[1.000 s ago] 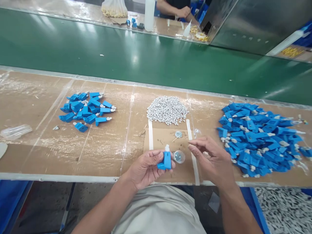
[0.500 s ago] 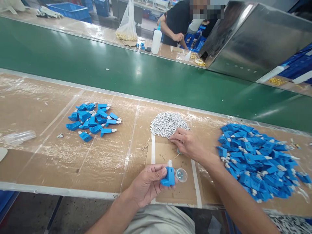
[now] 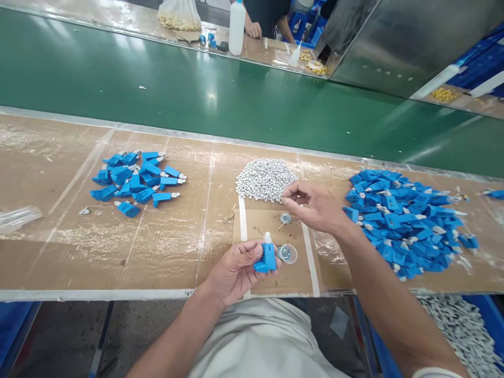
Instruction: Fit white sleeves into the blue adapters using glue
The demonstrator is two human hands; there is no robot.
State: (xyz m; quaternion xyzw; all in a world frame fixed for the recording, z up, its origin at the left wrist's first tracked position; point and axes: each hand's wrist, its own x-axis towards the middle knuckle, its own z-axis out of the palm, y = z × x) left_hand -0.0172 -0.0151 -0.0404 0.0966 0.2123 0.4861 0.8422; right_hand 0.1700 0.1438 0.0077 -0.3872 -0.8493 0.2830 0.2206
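Observation:
My left hand is closed around a blue plastic part with a white tip pointing up, held above the table's front edge. My right hand hovers at the right edge of a pile of small grey-white pieces. Its thumb and index finger are pinched together; whatever lies between them is too small to make out. Beside the blue part stands a small clear cup. Just behind that cup is a little bluish blob with a thin stick.
A small group of blue parts lies to the left, a large heap to the right. Beyond the cardboard-covered table runs a green belt. Across it are a white bottle and a person's hand.
The camera view has tilted downward, so everything sits higher in the picture. My right hand has lifted slightly from the pile's edge; my left still holds the blue part.

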